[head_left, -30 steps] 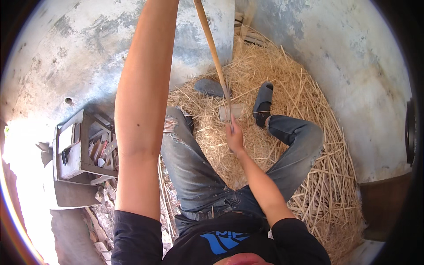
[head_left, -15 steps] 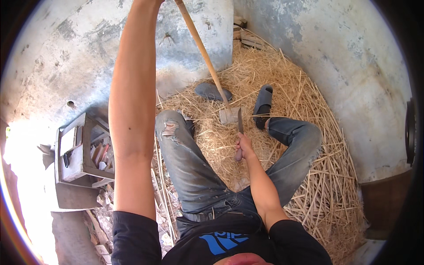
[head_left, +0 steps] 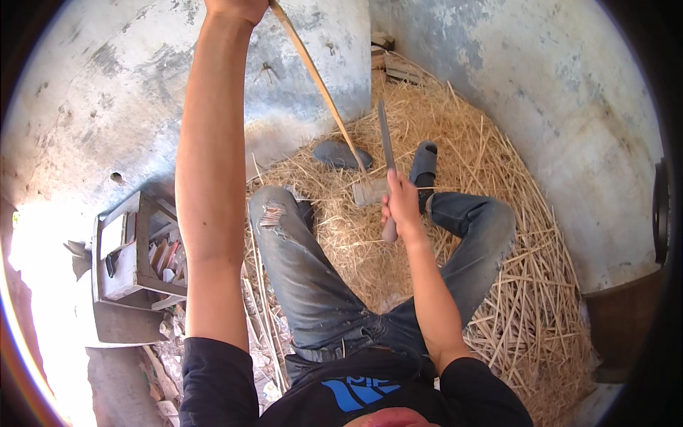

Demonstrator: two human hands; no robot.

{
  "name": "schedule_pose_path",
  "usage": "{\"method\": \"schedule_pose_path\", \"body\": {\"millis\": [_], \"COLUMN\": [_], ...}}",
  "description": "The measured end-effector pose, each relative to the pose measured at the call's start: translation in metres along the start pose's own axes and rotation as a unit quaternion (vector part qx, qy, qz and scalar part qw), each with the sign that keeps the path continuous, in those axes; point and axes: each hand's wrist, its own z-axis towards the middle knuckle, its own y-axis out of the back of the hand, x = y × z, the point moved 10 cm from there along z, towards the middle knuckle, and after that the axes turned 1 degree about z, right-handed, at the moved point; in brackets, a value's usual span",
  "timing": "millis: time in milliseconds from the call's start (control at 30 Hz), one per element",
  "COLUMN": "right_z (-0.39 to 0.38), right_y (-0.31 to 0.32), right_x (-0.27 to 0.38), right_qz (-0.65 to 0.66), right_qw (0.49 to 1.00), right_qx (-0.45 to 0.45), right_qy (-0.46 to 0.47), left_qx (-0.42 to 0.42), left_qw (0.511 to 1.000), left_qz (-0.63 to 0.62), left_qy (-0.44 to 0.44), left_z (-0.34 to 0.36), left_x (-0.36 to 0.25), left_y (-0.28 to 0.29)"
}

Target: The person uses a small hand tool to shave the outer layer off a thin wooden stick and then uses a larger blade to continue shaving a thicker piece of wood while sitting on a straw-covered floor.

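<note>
My left hand (head_left: 238, 8) is raised at the top edge, closed round the upper end of a long, pale wooden or bamboo strip (head_left: 313, 75); part of the fingers is cut off by the picture's edge. The strip slants down to the right, its lower end at a grey block (head_left: 368, 192) on the straw between my feet. My right hand (head_left: 403, 205) grips the handle of a long-bladed knife (head_left: 386, 135). The blade points up and away, to the right of the strip and apart from it in the picture.
Straw-like shavings and split strips (head_left: 530, 299) cover the floor. A dark grey slipper (head_left: 343, 154) lies beyond the block; another (head_left: 425, 160) is on my right foot. Left stands a worn wooden cabinet (head_left: 139, 252) holding odds and ends. Stained walls (head_left: 512, 85) rise behind and right.
My right hand has moved up and away with the knife, the blade now higher beside the strip. My left hand has come slightly lower into view, still on the strip.
</note>
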Motion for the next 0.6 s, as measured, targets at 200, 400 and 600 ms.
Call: {"method": "schedule_pose_path", "body": {"millis": [200, 400, 600], "right_z": [-0.095, -0.151, -0.080], "right_y": [-0.055, -0.067, -0.008], "right_x": [0.209, 0.209, 0.046], "right_qz": [0.085, -0.005, -0.061], "right_qw": [0.932, 0.854, 0.992], "right_qx": [0.090, 0.058, 0.109], "right_qy": [0.341, 0.516, -0.014], "left_qx": [-0.042, -0.074, -0.054], "left_qw": [0.997, 0.989, 0.998], "left_qz": [0.028, 0.074, -0.007], "left_qy": [-0.050, -0.108, -0.042], "left_z": [0.002, -0.005, -0.003], "left_x": [0.001, 0.002, 0.007], "left_y": [-0.011, -0.030, -0.025]}}
